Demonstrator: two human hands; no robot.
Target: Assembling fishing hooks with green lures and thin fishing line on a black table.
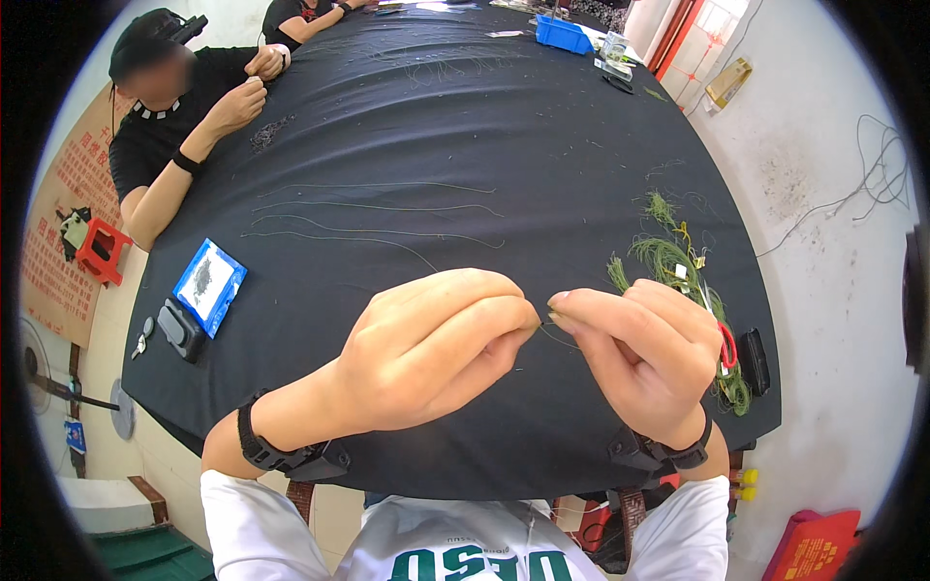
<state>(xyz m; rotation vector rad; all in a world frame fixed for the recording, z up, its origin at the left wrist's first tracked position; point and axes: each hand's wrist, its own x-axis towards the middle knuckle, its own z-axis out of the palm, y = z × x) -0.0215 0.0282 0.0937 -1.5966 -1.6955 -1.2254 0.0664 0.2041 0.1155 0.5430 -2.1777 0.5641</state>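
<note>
Above the near part of the table, my left hand (441, 353) and my right hand (647, 353) are held fingertip to fingertip, a small gap between them. Both are closed in a pinch on a thin green line (559, 340), which curves between the fingertips. Anything smaller inside the pinches is hidden. Beyond my hands, several cut lengths of similar line (378, 207) lie roughly side by side on the black cloth (504, 145). A tangled bundle of green line (661, 254) spreads along the table's right side, near my right hand.
Red-handled scissors (728, 346) and a black case (754, 362) lie at the right edge. At left are a blue-and-white packet (210, 288) and a dark grey case (180, 330). A co-worker (170, 126) sits far left by a dark pile (269, 134). A blue bin (563, 35) stands far back.
</note>
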